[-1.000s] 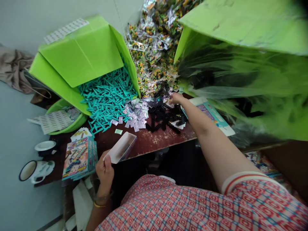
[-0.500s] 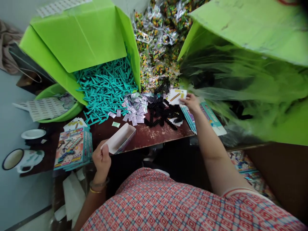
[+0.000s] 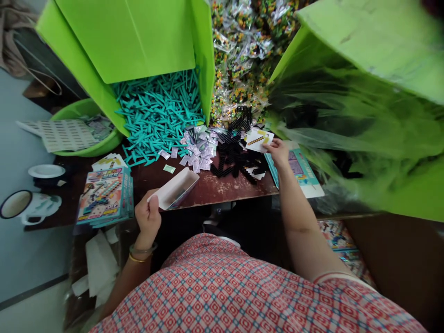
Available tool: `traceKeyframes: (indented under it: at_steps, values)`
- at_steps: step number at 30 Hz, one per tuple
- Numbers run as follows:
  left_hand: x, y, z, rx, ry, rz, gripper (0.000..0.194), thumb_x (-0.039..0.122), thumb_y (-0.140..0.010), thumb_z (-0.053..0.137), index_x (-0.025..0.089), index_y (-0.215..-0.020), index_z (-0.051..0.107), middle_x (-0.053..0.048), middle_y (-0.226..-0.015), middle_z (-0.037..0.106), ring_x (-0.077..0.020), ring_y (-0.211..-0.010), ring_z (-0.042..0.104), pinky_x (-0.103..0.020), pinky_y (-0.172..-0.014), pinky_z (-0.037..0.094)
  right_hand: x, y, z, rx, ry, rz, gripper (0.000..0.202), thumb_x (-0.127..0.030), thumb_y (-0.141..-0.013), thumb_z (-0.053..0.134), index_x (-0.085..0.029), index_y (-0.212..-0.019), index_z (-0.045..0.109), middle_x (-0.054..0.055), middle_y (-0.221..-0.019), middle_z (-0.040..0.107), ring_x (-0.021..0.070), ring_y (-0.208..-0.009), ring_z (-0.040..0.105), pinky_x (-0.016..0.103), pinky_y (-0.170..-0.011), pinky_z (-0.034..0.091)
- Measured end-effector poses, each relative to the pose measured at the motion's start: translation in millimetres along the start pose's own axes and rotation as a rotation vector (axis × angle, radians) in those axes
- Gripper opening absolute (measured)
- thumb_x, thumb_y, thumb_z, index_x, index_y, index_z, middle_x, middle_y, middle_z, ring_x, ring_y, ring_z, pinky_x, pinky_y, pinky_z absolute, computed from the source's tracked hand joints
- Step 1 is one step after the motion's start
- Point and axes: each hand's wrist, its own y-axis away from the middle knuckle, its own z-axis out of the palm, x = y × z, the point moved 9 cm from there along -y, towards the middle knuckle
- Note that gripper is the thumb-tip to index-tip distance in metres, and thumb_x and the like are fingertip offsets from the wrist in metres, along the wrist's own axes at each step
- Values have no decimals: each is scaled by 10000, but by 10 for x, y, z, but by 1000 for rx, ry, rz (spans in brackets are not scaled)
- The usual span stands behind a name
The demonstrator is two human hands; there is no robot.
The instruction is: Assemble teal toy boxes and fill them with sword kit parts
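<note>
My left hand (image 3: 148, 216) grips one end of an open white-lined box (image 3: 175, 188), tilted over the table's front edge. Between the thumb and fingers of my right hand (image 3: 276, 151) is a white printed card (image 3: 258, 140), held above black studded pieces (image 3: 232, 157). Left of those pieces lie small purple-white packets (image 3: 199, 147) and a green packet (image 3: 169, 169). Turquoise sticks (image 3: 161, 118) spill from a tipped green bin. Flat printed boxes (image 3: 299, 169) lie beside and under my right wrist.
A green bin (image 3: 135, 37) and plastic-lined green bin (image 3: 367, 41) flank bagged colourful pieces (image 3: 239, 60). On the left are a green basin (image 3: 107, 147), stacked printed boxes (image 3: 104, 196), cards (image 3: 110, 162), a plate (image 3: 46, 171) and an enamel mug (image 3: 41, 206). The table (image 3: 208, 189) has a worn front edge.
The camera view has shifted, so the bins and piles appear displaced. Both hands keep hold of the same items, the box and the card, with the card's tilt slightly changed.
</note>
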Motion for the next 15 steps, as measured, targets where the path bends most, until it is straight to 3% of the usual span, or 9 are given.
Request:
traceKeyframes:
  at_steps: [5, 11, 15]
  values:
    - [-1, 3, -27, 21, 23, 4, 494, 532, -1023, 431, 176, -934, 762, -96, -830, 746, -216, -751, 702, -299, -713, 553, -51, -177, -262, 129, 75, -35, 382, -517, -735, 793, -164, -852, 706, 46, -813, 738, 222, -753, 688, 342, -687, 577]
    - [15, -18, -11, 37, 38, 24, 511, 542, -1024, 437, 166, -902, 760, -96, -807, 741, -222, -750, 704, -305, -713, 556, -13, -173, -382, 171, 185, -48, 423, -556, -866, 665, -156, -729, 676, 44, -703, 687, 226, -723, 679, 313, -658, 553]
    - [28, -28, 24, 29, 21, 17, 559, 592, -1025, 418, 171, -884, 758, -92, -779, 736, -221, -732, 700, -303, -697, 556, -40, -126, -426, 227, 328, -74, 351, -468, -952, 570, -154, -909, 719, 99, -921, 770, 249, -905, 737, 346, -828, 594]
